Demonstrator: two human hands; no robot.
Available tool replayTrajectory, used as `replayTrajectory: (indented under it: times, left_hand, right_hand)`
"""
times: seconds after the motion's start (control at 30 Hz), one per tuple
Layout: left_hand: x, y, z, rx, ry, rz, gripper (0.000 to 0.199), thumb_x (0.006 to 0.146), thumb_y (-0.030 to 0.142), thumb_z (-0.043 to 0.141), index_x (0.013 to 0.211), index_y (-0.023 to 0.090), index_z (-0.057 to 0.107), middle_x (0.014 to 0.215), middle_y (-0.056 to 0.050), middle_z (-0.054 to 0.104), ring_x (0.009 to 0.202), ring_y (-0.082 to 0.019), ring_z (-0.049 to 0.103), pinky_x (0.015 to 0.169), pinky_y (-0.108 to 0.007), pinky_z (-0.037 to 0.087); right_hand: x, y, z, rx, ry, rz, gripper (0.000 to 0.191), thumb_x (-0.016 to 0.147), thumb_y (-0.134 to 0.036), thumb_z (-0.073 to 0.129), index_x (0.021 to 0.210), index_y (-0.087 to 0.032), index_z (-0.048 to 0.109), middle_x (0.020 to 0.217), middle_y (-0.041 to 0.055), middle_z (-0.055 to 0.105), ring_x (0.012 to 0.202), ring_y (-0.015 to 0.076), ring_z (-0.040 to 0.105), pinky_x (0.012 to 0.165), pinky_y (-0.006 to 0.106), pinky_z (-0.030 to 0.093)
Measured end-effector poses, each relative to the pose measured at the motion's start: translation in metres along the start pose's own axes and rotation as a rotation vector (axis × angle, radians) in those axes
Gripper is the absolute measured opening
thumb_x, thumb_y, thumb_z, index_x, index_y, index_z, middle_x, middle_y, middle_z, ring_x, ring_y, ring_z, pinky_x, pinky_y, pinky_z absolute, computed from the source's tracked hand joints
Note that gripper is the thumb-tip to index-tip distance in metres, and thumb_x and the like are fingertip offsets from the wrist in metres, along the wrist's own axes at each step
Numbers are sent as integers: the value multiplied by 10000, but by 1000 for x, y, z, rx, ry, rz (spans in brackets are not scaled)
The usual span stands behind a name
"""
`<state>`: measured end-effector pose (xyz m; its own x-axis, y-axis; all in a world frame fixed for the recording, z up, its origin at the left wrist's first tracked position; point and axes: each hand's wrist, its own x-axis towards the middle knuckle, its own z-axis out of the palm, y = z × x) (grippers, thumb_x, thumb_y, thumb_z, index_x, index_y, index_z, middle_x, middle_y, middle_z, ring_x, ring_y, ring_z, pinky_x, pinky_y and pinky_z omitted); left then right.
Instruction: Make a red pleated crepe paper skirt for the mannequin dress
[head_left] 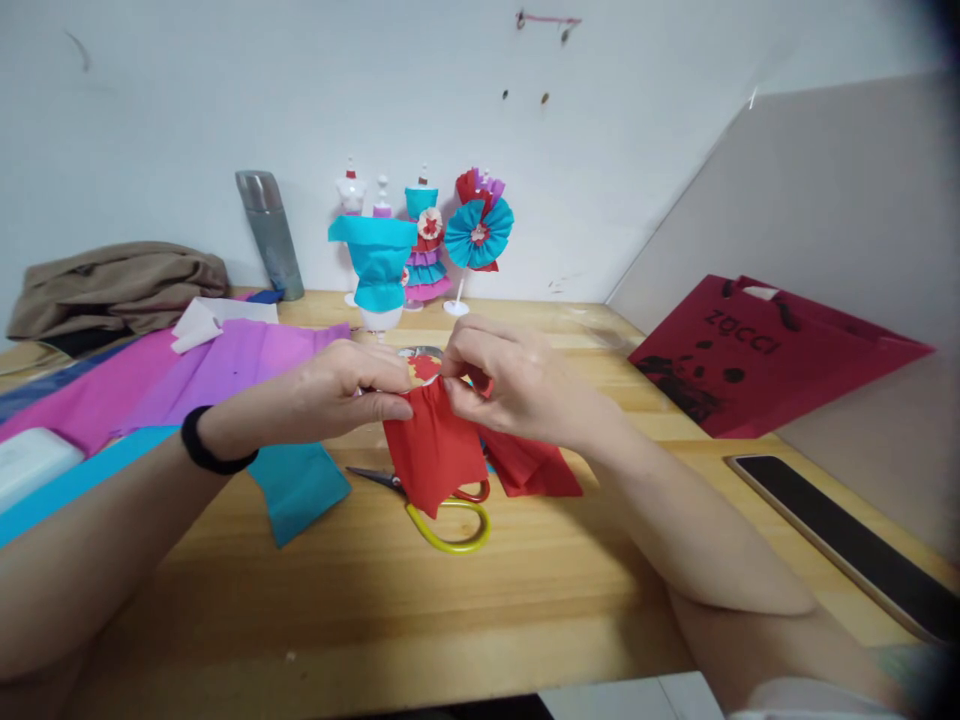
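A piece of red crepe paper (437,450) hangs between my hands, gathered along its top edge. My left hand (367,385) pinches its upper left side, and my right hand (499,380) pinches the top right with finger and thumb. Beneath the paper lie scissors (454,545) with yellow handles, blades pointing left. Another red piece (532,465) rests on the table below my right hand. Just behind my hands is a round container (421,362) with red and yellow bits, partly hidden. A teal piece (300,488) lies under my left wrist.
Small dress forms with a teal top (379,262), a tiered dress (426,240) and a teal rosette (478,235) stand at the back. A grey bottle (271,240), brown cloth (120,285) and purple paper (232,365) are left; a red bag (750,360) and phone (847,540) right.
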<state>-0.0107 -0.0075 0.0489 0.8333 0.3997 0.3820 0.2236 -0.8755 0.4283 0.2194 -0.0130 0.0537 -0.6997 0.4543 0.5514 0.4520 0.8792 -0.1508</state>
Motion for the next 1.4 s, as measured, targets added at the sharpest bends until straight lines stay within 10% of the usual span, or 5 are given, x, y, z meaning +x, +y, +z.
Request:
replayTrajectory:
  times: [0.33,0.6,1.4]
  left_hand:
    - [-2,-7,-5,-4,19,-40,250,973,263,535,766,162,632,793,-33,684,769,-141,609,715,-241,464]
    - [-2,-10,-5,35,62,-25,302,978,331,527,745,168,627,747,-44,672,737,-151,603,680,-252,463]
    - [-3,-7,1,367,120,7,373,1011,389,457,765,169,632,776,-51,674,779,-172,591,730,-278,439]
  right_hand:
    - [2,3,-9,212,49,195,85,791,-126,563,732,-188,558,712,12,591,636,126,510,606,271,394]
    - [4,10,-9,681,-184,528,280,834,-345,625,629,-161,578,552,-24,511,529,86,460,498,235,330]
    - [10,4,10,847,49,644,226,681,-340,718,626,-165,587,530,-47,502,488,66,410,474,230,302]
